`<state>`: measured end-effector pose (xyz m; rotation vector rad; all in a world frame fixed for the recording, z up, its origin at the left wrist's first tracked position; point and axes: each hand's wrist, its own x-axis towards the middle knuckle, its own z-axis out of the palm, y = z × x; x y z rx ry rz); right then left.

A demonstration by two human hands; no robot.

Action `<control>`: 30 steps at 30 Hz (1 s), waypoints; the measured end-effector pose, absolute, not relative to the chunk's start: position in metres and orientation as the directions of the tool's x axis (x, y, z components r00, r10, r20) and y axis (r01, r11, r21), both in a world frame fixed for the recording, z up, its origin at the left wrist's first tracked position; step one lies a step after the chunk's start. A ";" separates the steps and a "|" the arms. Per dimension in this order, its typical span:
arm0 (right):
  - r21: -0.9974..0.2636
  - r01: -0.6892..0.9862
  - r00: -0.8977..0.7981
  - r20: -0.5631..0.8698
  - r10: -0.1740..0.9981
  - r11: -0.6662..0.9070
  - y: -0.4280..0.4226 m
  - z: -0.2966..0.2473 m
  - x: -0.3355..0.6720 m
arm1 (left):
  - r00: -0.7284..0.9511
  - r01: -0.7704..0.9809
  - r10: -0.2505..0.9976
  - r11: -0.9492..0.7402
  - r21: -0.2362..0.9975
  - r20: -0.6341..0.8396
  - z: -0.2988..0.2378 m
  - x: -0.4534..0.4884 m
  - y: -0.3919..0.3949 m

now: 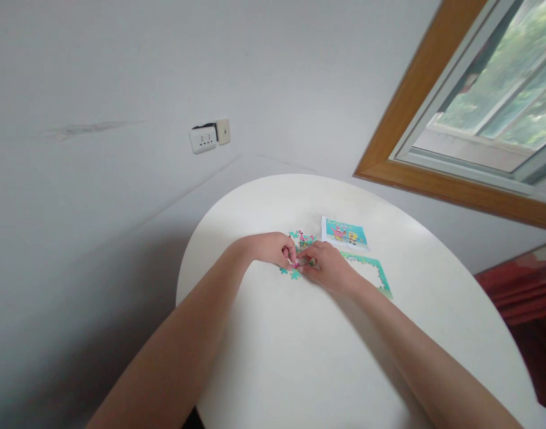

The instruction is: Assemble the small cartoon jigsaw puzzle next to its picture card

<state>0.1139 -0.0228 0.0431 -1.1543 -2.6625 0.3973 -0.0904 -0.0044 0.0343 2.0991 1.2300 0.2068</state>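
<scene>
My left hand (277, 249) is closed in a pinch, its fingertips on a small pink puzzle piece (295, 266). From the other side my right hand (328, 266) meets it, thumb and fingers bent around the same spot. Fingers hide much of what lies between them, so whether it is one piece or two joined ones I cannot tell. Loose teal, green and pink puzzle pieces (295, 274) lie around and beyond both hands. Just right of my right hand is a puzzle frame (383, 282) with a green and teal border, its middle white.
A picture card (348, 233) with cartoon figures lies behind the puzzle frame. The round white table (273, 357) stands against a wall with a socket (203, 139). A wood-framed window (433, 185) is at upper right, and red cloth (523, 286) hangs beyond the table's right edge.
</scene>
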 end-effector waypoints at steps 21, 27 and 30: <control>-0.414 0.650 -0.650 0.132 0.748 0.638 -0.026 0.037 0.114 | 0.586 0.717 0.777 -0.366 0.593 -0.229 0.042 -0.089 -0.006; -0.435 0.641 -0.619 0.193 0.761 0.632 -0.031 0.032 0.115 | 0.592 0.705 0.769 -0.347 0.618 -0.243 0.043 -0.088 -0.007; -0.477 0.599 -0.624 0.226 0.748 0.644 -0.030 0.032 0.118 | 0.586 0.695 0.777 -0.336 0.636 -0.230 0.045 -0.090 -0.008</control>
